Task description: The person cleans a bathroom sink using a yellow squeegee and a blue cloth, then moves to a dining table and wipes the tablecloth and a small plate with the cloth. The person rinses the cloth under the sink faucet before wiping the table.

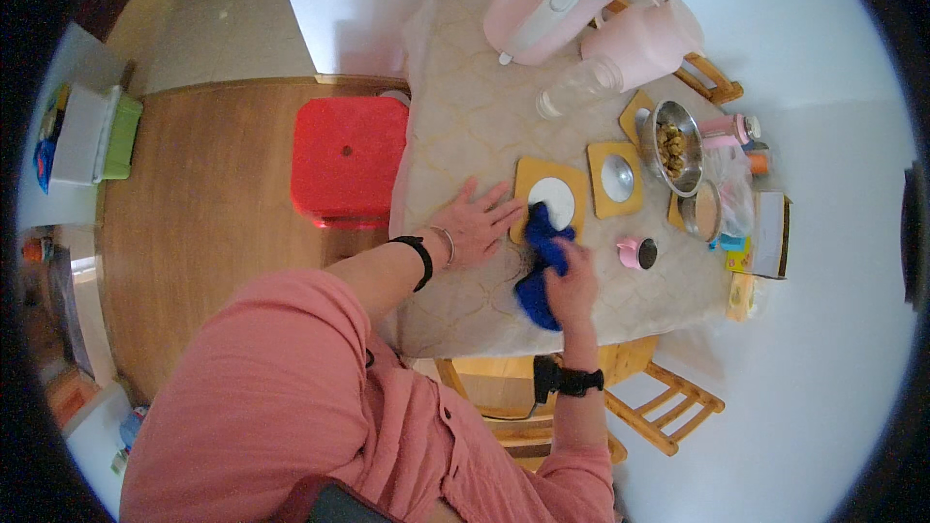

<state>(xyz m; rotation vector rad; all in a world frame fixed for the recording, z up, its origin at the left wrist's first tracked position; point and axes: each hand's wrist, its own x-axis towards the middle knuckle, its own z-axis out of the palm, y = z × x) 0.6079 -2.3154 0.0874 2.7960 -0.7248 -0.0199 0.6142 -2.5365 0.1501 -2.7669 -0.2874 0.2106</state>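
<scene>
My right hand [575, 282] grips a crumpled dark blue cloth [541, 298] over the patterned tablecloth [465, 138]. The cloth's upper end lies across the lower part of a yellow square mat [524, 181] with a white round centre [554, 197]. My left hand [472, 226] is spread flat with nothing in it, its fingertips at the left edge of that mat. A second yellow mat [607, 207], bearing a shiny silver round piece [617, 178], lies to the right. Below it stands a small pink cup [638, 253] with dark contents.
A pink electric pot [530, 11], a pink jug [639, 40] and a glass jar [574, 91] stand at the table's far side. A steel bowl [672, 149] of brown pieces sits right. Beside the table are a red stool [350, 156] and a wooden chair [665, 407].
</scene>
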